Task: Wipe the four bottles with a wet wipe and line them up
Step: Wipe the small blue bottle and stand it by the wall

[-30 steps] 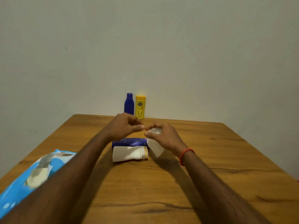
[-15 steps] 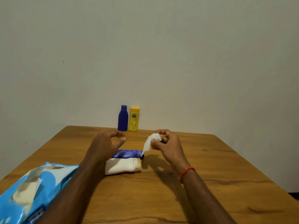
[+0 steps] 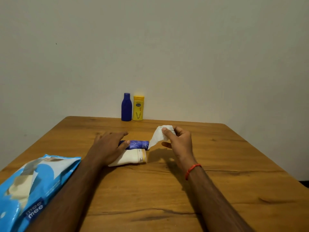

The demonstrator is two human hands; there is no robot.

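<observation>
A dark blue bottle [image 3: 126,107] and a yellow bottle [image 3: 138,108] stand upright side by side at the table's far edge, against the wall. Mid-table, a purple patterned bottle [image 3: 139,144] and a cream bottle [image 3: 132,157] lie on their sides next to each other. My left hand [image 3: 108,147] is over their left ends with fingers spread, thumb touching the purple bottle. My right hand [image 3: 178,141] hovers to the right of them and pinches a white wet wipe [image 3: 158,135] that hangs down from its fingers.
A blue wet-wipe pack [image 3: 31,186] lies at the near left on the wooden table [image 3: 217,164]. The wall rises directly behind the table's far edge. A red thread band circles my right wrist.
My hands have parted. The left one went down onto the two lying bottles. The right one kept the wipe and drew off to the right.
</observation>
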